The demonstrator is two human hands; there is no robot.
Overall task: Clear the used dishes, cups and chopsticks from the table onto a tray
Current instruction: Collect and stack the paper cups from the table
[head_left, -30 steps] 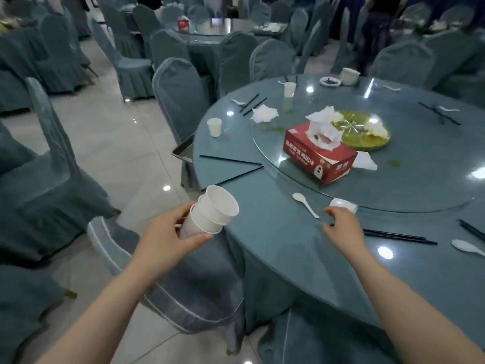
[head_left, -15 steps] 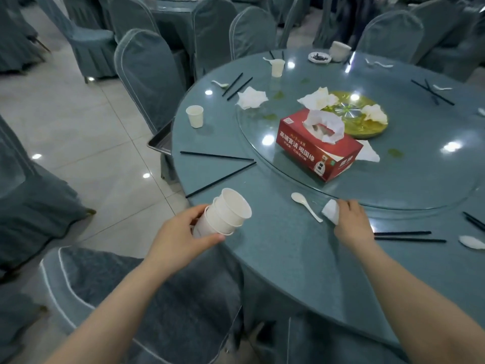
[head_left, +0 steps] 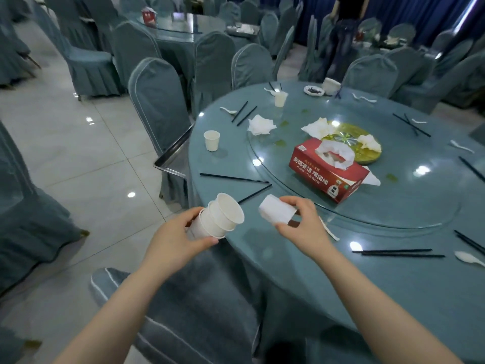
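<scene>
Floor: pale glossy tiles on the left, with chairs (head_left: 160, 106) in grey-blue covers standing around.
Tray: a metal tray (head_left: 172, 156) sits on a chair seat at the table's left edge, partly tucked under the rim.
My left hand: my left hand (head_left: 175, 239) is at the near left edge of the table, fingers and thumb curled round a stack of white paper cups (head_left: 219, 219). The stack lies tilted, its open mouth facing up and to the right.
Lone cups: one white paper cup (head_left: 211, 140) stands upright on the table beyond my left hand; another cup (head_left: 280, 99) stands at the far side.
Chopsticks, left: two black chopsticks (head_left: 233, 178) lie loose on the table just beyond the stack; another pair (head_left: 242, 115) lies farther off.
My right hand: my right hand (head_left: 304, 227) is just right of the stack, thumb and fingers pinching a single white cup (head_left: 277, 216). This cup is held above the table on its side, base pointing left toward the stack, near it but apart.
Table: a round blue-grey table (head_left: 393, 298) with a glass turntable (head_left: 420, 195) in its middle.
On the turntable: a red tissue box (head_left: 328, 174), crumpled napkins (head_left: 261, 125) and a gold-coloured plate (head_left: 367, 153).
Far edge: a small dish (head_left: 313, 90) and a white bowl (head_left: 330, 85).
Right side: a pair of black chopsticks (head_left: 399, 253) lies near my right forearm, with a white spoon (head_left: 468, 258) beyond them at the right edge. More chopsticks (head_left: 410, 124) lie far right.
</scene>
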